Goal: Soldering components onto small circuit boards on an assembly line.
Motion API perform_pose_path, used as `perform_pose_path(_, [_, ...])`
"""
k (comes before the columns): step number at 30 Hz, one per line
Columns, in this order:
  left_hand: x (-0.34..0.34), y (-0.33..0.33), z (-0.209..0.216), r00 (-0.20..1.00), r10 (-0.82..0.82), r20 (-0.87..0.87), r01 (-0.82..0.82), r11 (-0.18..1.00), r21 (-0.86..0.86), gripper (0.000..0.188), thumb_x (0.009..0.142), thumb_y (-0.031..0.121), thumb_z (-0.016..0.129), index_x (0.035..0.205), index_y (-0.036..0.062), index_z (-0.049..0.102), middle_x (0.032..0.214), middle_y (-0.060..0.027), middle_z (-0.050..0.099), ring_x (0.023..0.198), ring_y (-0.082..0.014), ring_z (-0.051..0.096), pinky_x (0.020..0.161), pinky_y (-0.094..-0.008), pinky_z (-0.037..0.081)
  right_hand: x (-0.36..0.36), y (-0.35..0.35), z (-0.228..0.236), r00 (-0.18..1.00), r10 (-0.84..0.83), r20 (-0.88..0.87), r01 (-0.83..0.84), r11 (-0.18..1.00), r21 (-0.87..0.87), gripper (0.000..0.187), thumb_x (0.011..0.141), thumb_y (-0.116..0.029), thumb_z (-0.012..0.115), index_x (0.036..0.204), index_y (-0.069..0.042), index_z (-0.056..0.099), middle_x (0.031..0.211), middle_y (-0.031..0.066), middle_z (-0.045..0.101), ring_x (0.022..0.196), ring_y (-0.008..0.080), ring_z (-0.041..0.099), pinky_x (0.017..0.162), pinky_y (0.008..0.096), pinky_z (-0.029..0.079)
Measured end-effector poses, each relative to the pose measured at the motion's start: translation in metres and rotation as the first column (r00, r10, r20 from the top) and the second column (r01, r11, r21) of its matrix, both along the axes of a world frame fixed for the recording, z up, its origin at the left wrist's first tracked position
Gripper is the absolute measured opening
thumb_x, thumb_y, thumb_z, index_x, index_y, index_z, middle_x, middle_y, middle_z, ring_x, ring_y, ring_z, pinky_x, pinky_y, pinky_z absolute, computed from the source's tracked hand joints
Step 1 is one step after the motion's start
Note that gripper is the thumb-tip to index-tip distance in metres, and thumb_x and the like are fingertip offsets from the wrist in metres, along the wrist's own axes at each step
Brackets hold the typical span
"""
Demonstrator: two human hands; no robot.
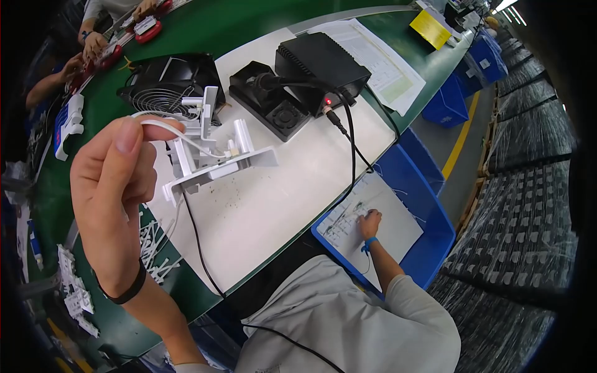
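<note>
My left hand is raised close to the camera, its fingers pinching a thin white wire that runs to a white plastic jig standing on the white work mat. My right hand reaches down to the right into a blue bin. It rests on the white sheet with thin wires that lies in that bin. Whether those fingers grip a wire is not visible. A blue band sits on that wrist.
A black soldering station, its iron stand and a black fan stand behind the jig. Black cables cross the mat. White plastic parts lie at the left. Other people's hands work at the far left. Paper sheets lie at the back.
</note>
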State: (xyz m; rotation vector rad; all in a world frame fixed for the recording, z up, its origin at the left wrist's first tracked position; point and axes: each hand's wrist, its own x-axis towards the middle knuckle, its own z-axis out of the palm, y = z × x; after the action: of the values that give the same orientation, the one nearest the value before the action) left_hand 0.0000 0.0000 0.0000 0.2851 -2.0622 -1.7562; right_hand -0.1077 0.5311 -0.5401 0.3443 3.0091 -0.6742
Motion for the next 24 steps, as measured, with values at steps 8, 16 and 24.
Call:
perform_pose_path(8, [0.002, -0.001, 0.002, 1.000, 0.027, -0.004, -0.027, 1.000, -0.002, 0.042, 0.106, 0.033, 0.055, 0.105, -0.0057, 0.071, 0.061, 0.0090, 0.034, 0.053, -0.0012, 0.024, 0.050, -0.0239, 0.016, 0.006, -0.034, 0.020, 0.997, 0.071, -0.010, -0.069, 0.988, 0.138, 0.041, 0.078, -0.016, 0.073, 0.110, 0.004, 0.058, 0.121, 0.0234, 0.050, 0.115, 0.0407, 0.051, 0.098, 0.0466, 0.047])
perform_pose_path(16, [0.006, -0.006, 0.002, 0.997, 0.073, 0.009, -0.073, 0.997, -0.008, 0.043, 0.106, 0.034, 0.055, 0.106, -0.0053, 0.072, 0.062, 0.0094, 0.034, 0.053, -0.0005, 0.023, 0.049, -0.0238, 0.015, 0.012, -0.075, 0.039, 0.999, -0.008, 0.031, 0.009, 0.999, -0.045, 0.034, 0.085, -0.041, 0.067, 0.088, -0.007, 0.071, 0.082, 0.0177, 0.074, 0.080, 0.0402, 0.072, 0.075, 0.0499, 0.055])
perform_pose_path(24, [0.013, -0.011, 0.007, 0.999, -0.017, 0.032, 0.016, 1.000, 0.023, 0.039, 0.105, 0.033, 0.056, 0.102, -0.0049, 0.067, 0.068, 0.0060, 0.030, 0.062, -0.0049, 0.026, 0.059, -0.0255, 0.021, -0.007, -0.077, 0.013, 0.972, -0.087, 0.217, 0.096, 0.995, -0.029, 0.036, 0.081, -0.037, 0.071, 0.088, -0.003, 0.075, 0.090, 0.0237, 0.074, 0.091, 0.0420, 0.071, 0.083, 0.0485, 0.056])
